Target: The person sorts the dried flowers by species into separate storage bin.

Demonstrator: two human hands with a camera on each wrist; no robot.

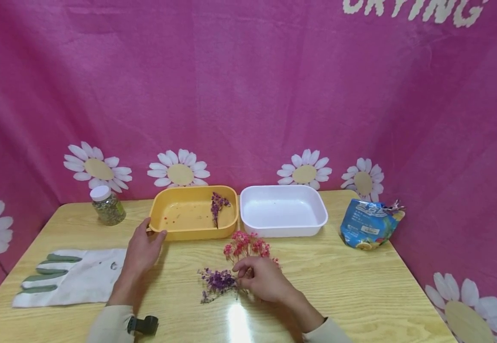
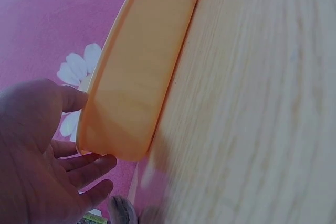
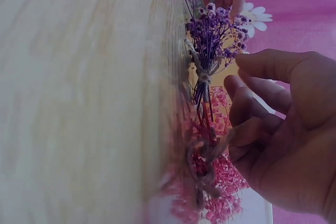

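A yellow plastic tub [image 1: 201, 233] stands at the back of the table, a small purple sprig [image 1: 217, 209] leaning inside it. My left hand [image 1: 143, 247] holds its near left corner, thumb on the rim [image 2: 84, 124] and fingers around the end. A purple dried-flower bunch [image 1: 219, 281], tied with twine [image 3: 205, 77], lies on the table in front. My right hand [image 1: 263, 278] hovers beside this bunch, fingers bent, with a gap between thumb and forefinger in the right wrist view. Pink dried flowers [image 1: 246, 244] lie just behind that hand, partly hidden by it.
Right of the yellow tub stands a white tub [image 1: 283, 231]. A blue pouch [image 1: 368, 226] is at the right edge. At the left are a jar with a white lid [image 1: 109, 209] and a white-and-green glove [image 1: 85, 276]. A pink curtain [image 1: 248, 95] hangs behind the table.
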